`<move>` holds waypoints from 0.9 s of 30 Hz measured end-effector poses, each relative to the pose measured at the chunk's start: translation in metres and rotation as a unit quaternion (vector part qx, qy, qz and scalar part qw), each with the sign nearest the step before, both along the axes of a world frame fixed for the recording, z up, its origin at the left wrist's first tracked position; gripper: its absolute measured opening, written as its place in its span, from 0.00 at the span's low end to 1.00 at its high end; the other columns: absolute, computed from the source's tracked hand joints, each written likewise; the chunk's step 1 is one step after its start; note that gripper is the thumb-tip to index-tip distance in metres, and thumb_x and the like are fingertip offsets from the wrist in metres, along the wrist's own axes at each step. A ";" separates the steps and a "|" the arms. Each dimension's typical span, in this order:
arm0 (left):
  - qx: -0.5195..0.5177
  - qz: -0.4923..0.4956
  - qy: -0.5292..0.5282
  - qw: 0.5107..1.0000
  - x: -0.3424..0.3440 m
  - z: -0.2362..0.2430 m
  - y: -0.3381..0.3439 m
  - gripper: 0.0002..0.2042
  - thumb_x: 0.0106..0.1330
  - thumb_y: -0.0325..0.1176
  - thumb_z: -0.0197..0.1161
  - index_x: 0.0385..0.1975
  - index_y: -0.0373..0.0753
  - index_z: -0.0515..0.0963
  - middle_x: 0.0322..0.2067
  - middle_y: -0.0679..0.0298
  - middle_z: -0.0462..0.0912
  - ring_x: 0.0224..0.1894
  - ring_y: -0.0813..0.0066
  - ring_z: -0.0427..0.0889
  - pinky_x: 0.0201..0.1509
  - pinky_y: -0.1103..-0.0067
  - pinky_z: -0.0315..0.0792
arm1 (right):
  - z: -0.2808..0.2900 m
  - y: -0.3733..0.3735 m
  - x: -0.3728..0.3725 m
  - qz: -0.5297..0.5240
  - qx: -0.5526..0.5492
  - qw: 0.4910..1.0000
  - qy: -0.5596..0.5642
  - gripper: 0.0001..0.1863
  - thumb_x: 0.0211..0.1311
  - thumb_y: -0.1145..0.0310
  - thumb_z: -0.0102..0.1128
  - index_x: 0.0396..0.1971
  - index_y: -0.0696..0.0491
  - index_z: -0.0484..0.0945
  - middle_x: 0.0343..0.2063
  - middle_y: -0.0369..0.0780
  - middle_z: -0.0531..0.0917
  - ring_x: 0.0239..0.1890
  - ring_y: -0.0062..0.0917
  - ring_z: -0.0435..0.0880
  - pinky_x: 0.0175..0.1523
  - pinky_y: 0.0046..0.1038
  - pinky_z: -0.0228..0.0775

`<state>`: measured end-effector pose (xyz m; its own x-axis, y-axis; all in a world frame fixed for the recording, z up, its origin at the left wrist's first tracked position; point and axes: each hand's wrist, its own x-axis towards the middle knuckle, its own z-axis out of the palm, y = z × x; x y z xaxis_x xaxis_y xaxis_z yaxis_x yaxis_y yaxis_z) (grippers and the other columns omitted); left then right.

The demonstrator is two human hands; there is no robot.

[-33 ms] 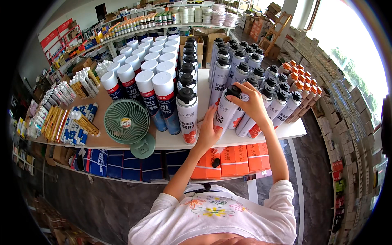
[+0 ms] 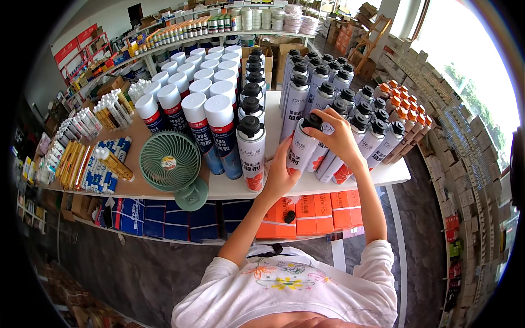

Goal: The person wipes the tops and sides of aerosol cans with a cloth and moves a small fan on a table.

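Holding one spray can [image 2: 302,146] with both hands at the front edge of the white table [image 2: 394,174]. My left hand [image 2: 280,176] wraps the can's lower body from the left side, palm against it, fingers closed round it. My right hand [image 2: 336,136] comes over the top from the right, fingers curled on the black cap and upper shoulder of the same can. So the can sits between the two hands, tilted a little, cap away from me, base near the table edge.

Just left of it stands another can [image 2: 252,152] with a black cap and orange base, upright, close to my left thumb. Further left, a row of white-capped cans [image 2: 221,134] with blue labels, then a green fan [image 2: 170,162] lying face up, its foot overhanging the table edge.

Hidden: the can's base is behind my left hand, so I cannot tell whether it rests on the table or is lifted. My right palm covers the nozzle. Orange boxes [image 2: 322,210] under the table are partly blocked by my forearms.
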<state>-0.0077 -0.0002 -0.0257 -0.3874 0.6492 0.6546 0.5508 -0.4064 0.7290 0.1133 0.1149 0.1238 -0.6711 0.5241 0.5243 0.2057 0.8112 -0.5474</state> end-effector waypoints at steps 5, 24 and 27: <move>-0.010 -0.061 -0.015 0.998 -0.014 0.042 -0.003 0.41 0.56 0.28 0.68 0.69 0.34 0.54 0.61 0.45 0.69 0.65 0.51 0.70 0.67 0.66 0.66 | 0.016 0.008 0.002 0.117 -0.002 0.991 -0.070 0.28 0.56 0.60 0.72 0.55 0.56 0.79 0.43 0.41 0.81 0.44 0.30 0.81 0.51 0.29 0.72; -0.104 -0.040 0.104 0.988 -0.019 0.092 -0.015 0.51 0.59 0.35 0.73 0.74 0.35 0.40 0.70 0.43 0.54 0.72 0.51 0.58 0.74 0.66 0.56 | -0.116 -0.032 0.032 0.021 -0.216 0.969 0.119 0.48 0.54 0.58 0.75 0.69 0.57 0.56 0.64 0.49 0.67 0.64 0.40 0.70 0.66 0.39 0.65; -0.159 -0.102 0.071 0.979 -0.031 0.103 -0.012 0.53 0.57 0.36 0.73 0.73 0.32 0.38 0.70 0.36 0.52 0.72 0.45 0.57 0.74 0.66 0.55 | -0.140 -0.045 0.020 -0.009 -0.130 0.990 0.055 0.51 0.49 0.58 0.78 0.68 0.60 0.55 0.61 0.52 0.68 0.65 0.44 0.68 0.65 0.40 0.65</move>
<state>-0.0386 -0.0122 0.0769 -0.1479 0.8831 0.4453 0.5864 -0.2843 0.7585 0.1331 0.0702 -0.0162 -0.6066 0.6628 0.4390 0.1470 0.6362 -0.7574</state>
